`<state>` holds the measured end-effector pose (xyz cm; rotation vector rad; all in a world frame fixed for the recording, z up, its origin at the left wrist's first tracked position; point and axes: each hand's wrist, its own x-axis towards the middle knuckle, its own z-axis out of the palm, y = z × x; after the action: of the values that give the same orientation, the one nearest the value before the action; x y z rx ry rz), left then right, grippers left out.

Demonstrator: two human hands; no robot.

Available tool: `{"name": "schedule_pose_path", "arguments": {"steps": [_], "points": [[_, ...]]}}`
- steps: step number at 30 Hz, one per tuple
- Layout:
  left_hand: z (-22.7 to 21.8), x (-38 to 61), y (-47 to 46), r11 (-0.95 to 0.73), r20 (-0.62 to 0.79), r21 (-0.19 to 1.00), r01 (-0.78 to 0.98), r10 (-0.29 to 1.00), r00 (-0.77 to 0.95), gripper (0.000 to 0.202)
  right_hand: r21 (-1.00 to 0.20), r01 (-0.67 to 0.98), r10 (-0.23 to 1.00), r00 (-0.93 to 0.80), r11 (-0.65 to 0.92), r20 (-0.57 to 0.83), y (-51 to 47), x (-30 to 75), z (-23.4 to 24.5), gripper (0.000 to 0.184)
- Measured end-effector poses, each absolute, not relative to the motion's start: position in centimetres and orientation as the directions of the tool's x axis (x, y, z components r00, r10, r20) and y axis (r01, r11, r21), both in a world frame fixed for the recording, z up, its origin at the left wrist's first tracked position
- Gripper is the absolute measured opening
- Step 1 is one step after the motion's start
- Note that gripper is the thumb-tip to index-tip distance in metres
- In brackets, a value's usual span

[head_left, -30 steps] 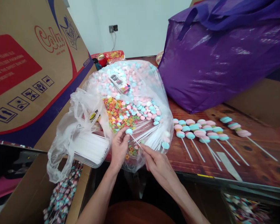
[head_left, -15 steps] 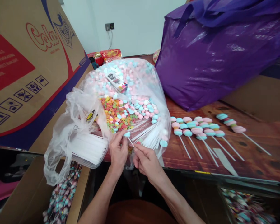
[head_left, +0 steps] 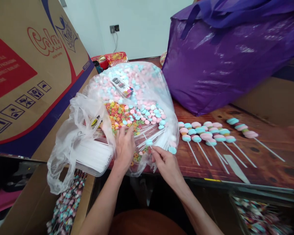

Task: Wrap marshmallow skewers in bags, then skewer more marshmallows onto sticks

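Observation:
Between the fingertips of my right hand (head_left: 165, 161) is a thin white stick, with a blue marshmallow (head_left: 149, 142) threaded on it and the stick's tip showing above. My left hand (head_left: 125, 145) reaches over the near edge of the ring-shaped cereal (head_left: 116, 114), fingers spread and partly bent; nothing shows in them. Pink, blue and white marshmallows (head_left: 152, 112) lie beside the cereal on a large clear plastic bag (head_left: 170, 94). Loose white sticks (head_left: 159, 138) are under and beside my right hand. Finished-looking marshmallow skewers (head_left: 205, 132) rest in a row on the table at right.
A large cardboard box (head_left: 39, 71) stands at left, and a purple bag (head_left: 225, 62) fills the back right. A plastic tub of white sticks (head_left: 93, 156) sits beside a crumpled clear bag (head_left: 63, 163). Boxes of wrapped skewers (head_left: 66, 205) are below the table (head_left: 267, 156).
My left hand has let go of the blue marshmallow and moved up to the cereal. My right hand has shifted right with the stick, the marshmallow now threaded on it.

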<state>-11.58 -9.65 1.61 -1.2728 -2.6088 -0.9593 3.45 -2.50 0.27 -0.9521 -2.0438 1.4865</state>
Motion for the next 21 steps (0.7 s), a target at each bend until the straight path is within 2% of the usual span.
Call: {"name": "schedule_pose_path", "arguments": {"steps": [2, 4, 11, 14, 17, 19, 21], "points": [[1.8, -12.4, -8.9, 0.55, 0.278, 0.336, 0.765, 0.718, -0.638, 0.038, -0.931, 0.297, 0.745, -0.666, 0.211, -0.044, -2.5, 3.7, 0.5, 0.036], [1.8, -12.7, -8.3, 0.563, 0.244, 0.257, 0.786, 0.749, -0.616, 0.036, -0.933, 0.297, 0.733, -0.678, 0.202, -0.056, -2.6, 3.7, 0.5, 0.035], [1.3, -12.9, -7.8, 0.569, 0.303, 0.309, 0.762, 0.701, -0.645, 0.026, -0.941, 0.269, 0.713, -0.7, 0.206, -0.044, -2.9, 3.3, 0.3, 0.03], [1.1, -13.3, -7.9, 0.521, 0.311, 0.418, 0.744, 0.688, -0.656, 0.02, -0.946, 0.259, 0.706, -0.707, 0.195, -0.048, -2.9, 3.4, 0.4, 0.03], [0.9, -13.6, -8.2, 0.39, 0.305, 0.63, 0.672, 0.672, -0.675, 0.015, -0.951, 0.245, 0.696, -0.716, 0.188, -0.047, -3.0, 3.4, 0.4, 0.03], [0.8, -13.6, -8.5, 0.25, 0.259, 0.818, 0.518, 0.644, -0.72, 0.011, -0.958, 0.231, 0.692, -0.72, 0.169, -0.052, -3.1, 3.4, 0.5, 0.029], [0.8, -13.3, -8.8, 0.095, 0.159, 0.955, 0.28, 0.634, -0.757, 0.014, -0.967, 0.203, 0.69, -0.723, 0.152, -0.043, -3.3, 3.4, 0.7, 0.03]]}}
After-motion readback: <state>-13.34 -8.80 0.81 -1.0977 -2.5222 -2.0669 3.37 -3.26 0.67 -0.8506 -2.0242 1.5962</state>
